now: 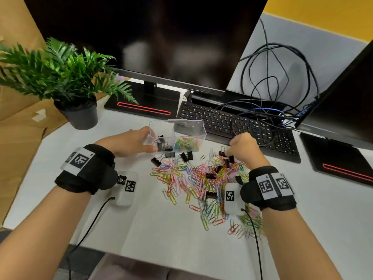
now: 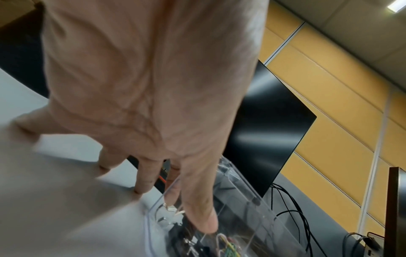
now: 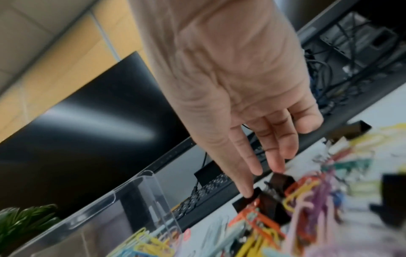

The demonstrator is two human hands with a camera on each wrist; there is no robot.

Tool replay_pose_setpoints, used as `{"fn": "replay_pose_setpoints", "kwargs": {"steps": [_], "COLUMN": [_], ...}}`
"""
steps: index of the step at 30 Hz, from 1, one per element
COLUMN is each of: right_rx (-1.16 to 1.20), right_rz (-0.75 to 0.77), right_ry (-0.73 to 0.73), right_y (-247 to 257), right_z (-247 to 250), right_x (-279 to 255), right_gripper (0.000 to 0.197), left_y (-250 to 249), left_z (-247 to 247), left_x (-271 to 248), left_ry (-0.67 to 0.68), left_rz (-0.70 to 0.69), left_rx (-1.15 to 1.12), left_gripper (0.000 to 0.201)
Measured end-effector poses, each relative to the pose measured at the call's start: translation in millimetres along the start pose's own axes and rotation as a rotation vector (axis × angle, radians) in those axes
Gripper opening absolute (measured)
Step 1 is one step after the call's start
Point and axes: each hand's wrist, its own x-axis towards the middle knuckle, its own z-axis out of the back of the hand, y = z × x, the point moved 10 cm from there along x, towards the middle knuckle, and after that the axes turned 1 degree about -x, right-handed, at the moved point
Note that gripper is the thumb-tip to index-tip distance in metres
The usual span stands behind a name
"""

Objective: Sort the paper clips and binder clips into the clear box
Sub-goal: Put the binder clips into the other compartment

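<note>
The right hand hangs over the far edge of the clip pile in the lower centre of the right wrist view, its fingers extended, thumb tip and a fingertip touching two black binder clips but not yet closed on them. The clear box lies left of that hand in the head view, binder clips in its left compartment, coloured paper clips in its right. The left hand rests open-fingered against the box's left wall, thumb over the rim, so the right hand is plainly the nearer to those clips.
</note>
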Motion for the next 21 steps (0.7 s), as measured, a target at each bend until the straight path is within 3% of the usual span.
{"fn": "replay_pose_setpoints", "kwargs": {"steps": [2,9,15,19,21], "right_rx": [-0.029,0.061,0.014,0.115,0.216], "right_rz": [0.023,0.147,0.205,0.219,0.239], "right_ry": [0.046,0.087,0.081,-0.023,-0.115], "right_y": [1.8,22.6,29.3,29.8,36.8], "right_z": [-5.0,-19.5,-22.7,-8.9,6.7], "right_x": [-3.3,-11.7,-10.5,-6.1,-10.4], "right_gripper": [0.038,0.014,0.012,0.022,0.015], "left_y": [0.5,0.2,3.7,2.6,3.4], "left_z": [0.1,-1.0,-1.2,-0.8,-1.4], "left_x": [0.5,-0.4,0.6,1.0,1.4], "left_ry": [-0.002,0.001,0.005,0.004,0.01], "left_rz": [-0.008,-0.005,0.003,-0.001,0.004], "left_rx": [-0.021,-0.046,-0.041,-0.028,-0.029], "left_gripper": [0.043,0.042,0.039,0.042,0.045]}}
